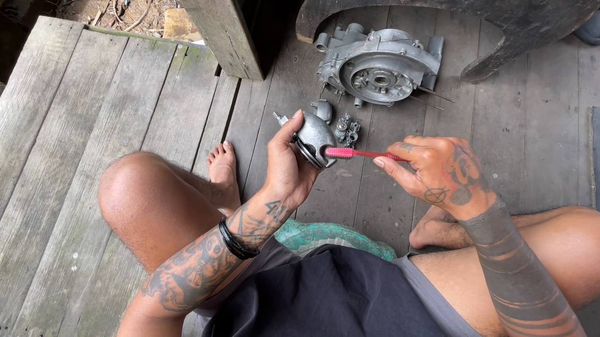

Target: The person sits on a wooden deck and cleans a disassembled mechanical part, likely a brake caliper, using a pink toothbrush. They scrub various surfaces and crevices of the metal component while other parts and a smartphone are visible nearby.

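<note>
step: brushing, judged mid-clean | left hand (288, 162) clasped a small grey metal engine cover (313, 139), held above the plank floor (109, 108) | right hand (438, 171) pinched a pink toothbrush (356, 153), bristles touching the cover's rim | next: probably turning the cover to reach unbrushed rim; engine casing (381, 66) lay beyond

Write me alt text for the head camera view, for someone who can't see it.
Seen from above, a seated person's left hand holds a small grey metal part while the right hand scrubs it with a red toothbrush. On the wooden plank floor beyond lie a larger grey engine casing and a few small metal fittings.
</note>
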